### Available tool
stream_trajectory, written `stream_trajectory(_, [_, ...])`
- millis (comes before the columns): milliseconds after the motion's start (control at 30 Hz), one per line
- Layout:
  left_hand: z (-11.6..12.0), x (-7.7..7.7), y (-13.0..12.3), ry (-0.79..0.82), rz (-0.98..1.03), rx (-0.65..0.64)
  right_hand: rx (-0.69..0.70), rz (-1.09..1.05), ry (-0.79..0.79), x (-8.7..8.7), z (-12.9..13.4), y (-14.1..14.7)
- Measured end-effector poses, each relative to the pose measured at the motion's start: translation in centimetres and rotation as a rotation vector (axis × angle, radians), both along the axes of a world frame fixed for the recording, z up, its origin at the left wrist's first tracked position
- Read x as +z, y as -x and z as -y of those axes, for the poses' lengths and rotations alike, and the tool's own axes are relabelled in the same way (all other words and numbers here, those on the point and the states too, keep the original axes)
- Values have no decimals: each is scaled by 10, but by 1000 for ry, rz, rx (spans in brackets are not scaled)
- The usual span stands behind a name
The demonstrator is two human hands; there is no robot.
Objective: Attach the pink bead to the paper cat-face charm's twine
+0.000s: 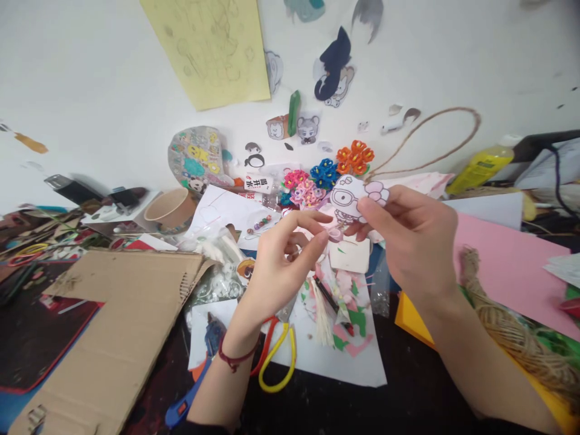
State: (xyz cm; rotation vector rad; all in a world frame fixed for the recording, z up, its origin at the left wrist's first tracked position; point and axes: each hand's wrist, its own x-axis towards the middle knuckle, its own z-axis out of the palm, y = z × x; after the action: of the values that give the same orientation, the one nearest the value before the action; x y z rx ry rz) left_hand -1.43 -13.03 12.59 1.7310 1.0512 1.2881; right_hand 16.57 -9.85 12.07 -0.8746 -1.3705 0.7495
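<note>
My right hand (pixel 408 235) pinches a white paper cutout (pixel 348 196) of a cartoon character with a pink bow, holding it up over the cluttered desk. Just left of it, my left hand (pixel 290 254) has thumb and index finger curved toward each other near a small pink piece (pixel 334 234); whether the fingertips grip that piece is hard to tell. Below the hands lie white paper (pixel 357 362) with pink and green scraps, a cream tassel (pixel 322 314) and scissors (pixel 290 362) with red and yellow handles.
Cardboard (pixel 118 320) lies at the left, beside a blue cutter (pixel 181 408). A brown bowl (pixel 170 211) and flower bunches (pixel 324 175) stand near the wall. Pink paper (pixel 507 266), twine (pixel 512 326) and a yellow bottle (pixel 483 169) are at the right.
</note>
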Motion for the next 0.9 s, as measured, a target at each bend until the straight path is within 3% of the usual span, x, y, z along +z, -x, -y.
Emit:
stream_trajectory(233, [6,-4,-12,-73,-60,156,-89,12,-24,3,8,5])
stream_trajectory(700, [6,-4,-18,-141,-53,250,-119,-9,-55,-2,6,9])
stream_trajectory(900, [6,-5,-20,-172,-85,264,-210,63,-153,-2,9,10])
